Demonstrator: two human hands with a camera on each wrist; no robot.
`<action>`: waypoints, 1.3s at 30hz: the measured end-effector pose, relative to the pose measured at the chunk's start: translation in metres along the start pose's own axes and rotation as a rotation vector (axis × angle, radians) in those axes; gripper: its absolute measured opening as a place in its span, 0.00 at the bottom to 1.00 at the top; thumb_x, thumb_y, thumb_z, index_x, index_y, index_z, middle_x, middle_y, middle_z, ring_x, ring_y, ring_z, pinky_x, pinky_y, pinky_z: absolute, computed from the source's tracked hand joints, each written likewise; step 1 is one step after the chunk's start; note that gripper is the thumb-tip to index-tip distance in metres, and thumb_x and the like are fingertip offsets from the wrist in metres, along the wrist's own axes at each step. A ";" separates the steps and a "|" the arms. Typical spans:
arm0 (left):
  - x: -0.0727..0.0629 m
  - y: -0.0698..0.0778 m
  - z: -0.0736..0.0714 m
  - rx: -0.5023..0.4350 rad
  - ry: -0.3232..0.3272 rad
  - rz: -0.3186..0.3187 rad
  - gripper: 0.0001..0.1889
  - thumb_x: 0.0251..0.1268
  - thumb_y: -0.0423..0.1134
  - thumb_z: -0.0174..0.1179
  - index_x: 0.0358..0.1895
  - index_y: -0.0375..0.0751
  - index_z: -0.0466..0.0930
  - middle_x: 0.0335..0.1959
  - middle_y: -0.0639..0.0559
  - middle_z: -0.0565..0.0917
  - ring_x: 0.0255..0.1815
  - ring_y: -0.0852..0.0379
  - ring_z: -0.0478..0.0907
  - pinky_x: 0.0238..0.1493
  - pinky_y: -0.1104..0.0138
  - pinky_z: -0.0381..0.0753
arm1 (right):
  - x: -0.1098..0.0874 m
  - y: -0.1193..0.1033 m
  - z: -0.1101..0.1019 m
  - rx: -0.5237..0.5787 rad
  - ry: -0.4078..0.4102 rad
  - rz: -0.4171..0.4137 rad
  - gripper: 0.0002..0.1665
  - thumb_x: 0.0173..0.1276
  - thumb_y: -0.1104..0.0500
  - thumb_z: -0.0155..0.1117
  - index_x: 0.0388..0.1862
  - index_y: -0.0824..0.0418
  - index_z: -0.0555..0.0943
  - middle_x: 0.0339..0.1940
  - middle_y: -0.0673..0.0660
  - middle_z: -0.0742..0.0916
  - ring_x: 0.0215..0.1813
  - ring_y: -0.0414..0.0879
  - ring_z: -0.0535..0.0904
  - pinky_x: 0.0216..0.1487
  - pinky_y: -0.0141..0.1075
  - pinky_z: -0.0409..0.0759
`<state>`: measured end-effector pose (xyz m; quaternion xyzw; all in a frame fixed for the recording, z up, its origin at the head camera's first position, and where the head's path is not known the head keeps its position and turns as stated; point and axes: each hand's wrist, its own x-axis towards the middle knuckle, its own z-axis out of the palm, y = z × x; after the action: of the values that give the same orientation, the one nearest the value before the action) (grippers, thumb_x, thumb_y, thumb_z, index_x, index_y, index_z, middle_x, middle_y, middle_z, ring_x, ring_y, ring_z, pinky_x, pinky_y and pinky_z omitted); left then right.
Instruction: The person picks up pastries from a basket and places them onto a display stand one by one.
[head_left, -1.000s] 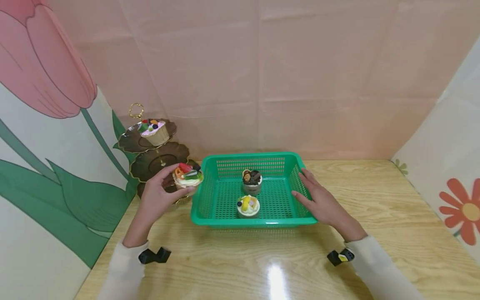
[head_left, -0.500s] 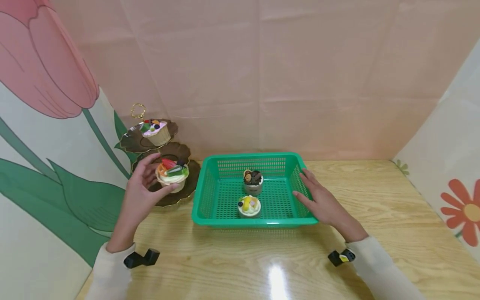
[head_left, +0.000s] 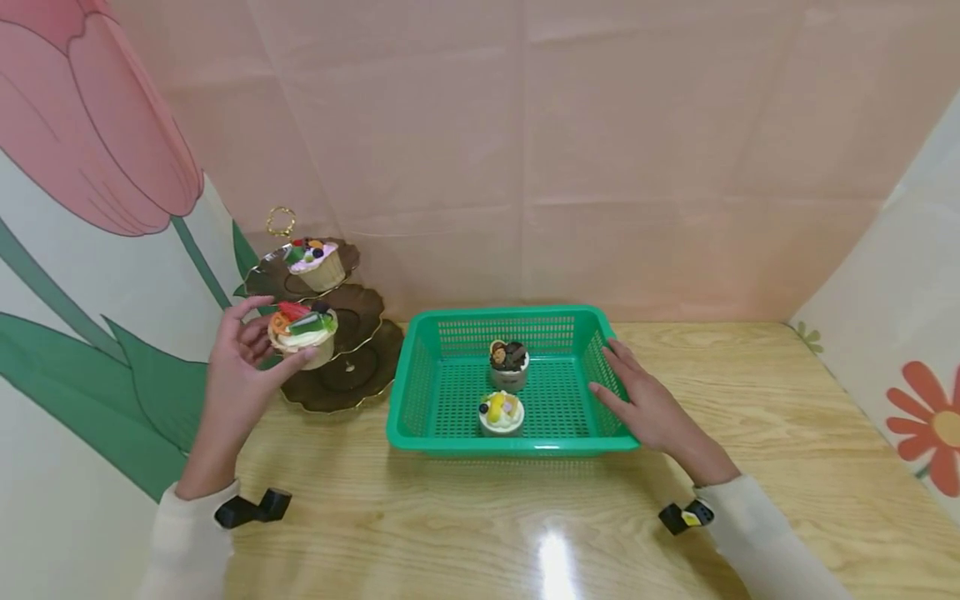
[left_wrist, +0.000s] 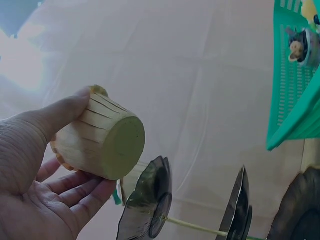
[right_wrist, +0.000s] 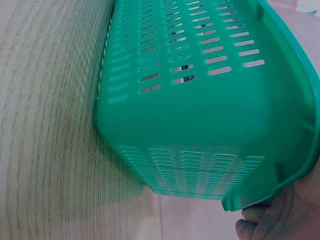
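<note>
My left hand (head_left: 243, 362) holds a cupcake (head_left: 309, 343) topped with strawberry, orange and green fruit pieces, thumb on one side and fingers on the other. The left wrist view shows the pale pleated case and flat underside of this cupcake (left_wrist: 102, 137). It overlaps the middle tier of a dark three-tier stand (head_left: 360, 312) in the head view. A pink-topped cupcake (head_left: 318, 265) sits on the stand's top tier. My right hand (head_left: 647, 402) rests on the right rim of a green basket (head_left: 517, 444), thumb inside, fingers fairly straight.
Inside the basket stand a chocolate-topped cupcake (head_left: 509, 367) and a yellow-topped cupcake (head_left: 501, 413). The wooden table (head_left: 420, 525) meets a pink backdrop behind and floral panels at both sides. A gold ring handle (head_left: 281, 221) tops the stand.
My left hand has carried the fruit cupcake leftward from beside the basket's left rim to in front of the stand, and slightly up. My right hand stays on the basket rim.
</note>
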<state>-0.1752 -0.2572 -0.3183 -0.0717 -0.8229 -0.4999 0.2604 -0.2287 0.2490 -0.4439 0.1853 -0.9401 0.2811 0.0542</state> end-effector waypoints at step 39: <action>0.061 -0.028 -0.042 -0.168 0.218 -0.238 0.36 0.52 0.37 0.76 0.68 0.48 0.75 0.65 0.48 0.80 0.53 0.67 0.81 0.47 0.85 0.77 | -0.001 0.001 0.001 0.018 0.008 -0.009 0.45 0.78 0.39 0.48 0.79 0.68 0.52 0.83 0.64 0.51 0.82 0.64 0.47 0.71 0.66 0.57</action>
<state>-0.2228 -0.3153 -0.2947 0.0592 -0.7478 -0.5990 0.2803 -0.2283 0.2500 -0.4452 0.1888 -0.9365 0.2900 0.0575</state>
